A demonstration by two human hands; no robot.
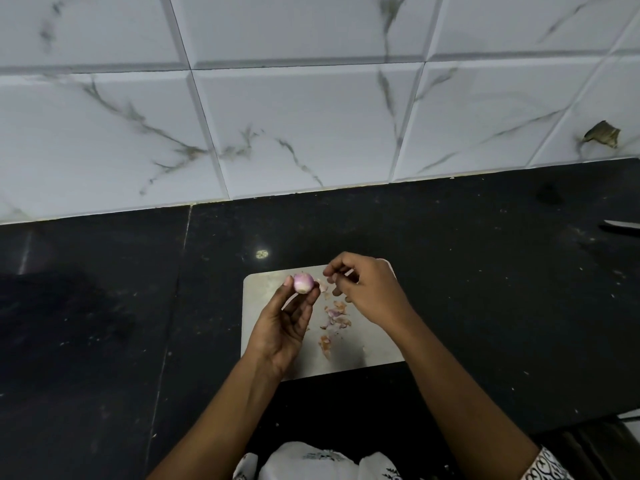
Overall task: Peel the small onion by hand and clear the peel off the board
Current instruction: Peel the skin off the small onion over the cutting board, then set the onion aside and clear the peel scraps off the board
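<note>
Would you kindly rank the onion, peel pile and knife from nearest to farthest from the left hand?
1. onion, pinched by the left hand.
2. peel pile, on the board, just to the right.
3. knife, at the far right edge.

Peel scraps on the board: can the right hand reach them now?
Probably yes: the right hand hovers beside the peel scraps, nothing between; the left hand holds the onion aside.

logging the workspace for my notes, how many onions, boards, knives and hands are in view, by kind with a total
onion: 1
board: 1
knife: 1, blade only, at the right edge
hands: 2, left hand and right hand
total: 5
peel scraps on the board: too small to count
</note>
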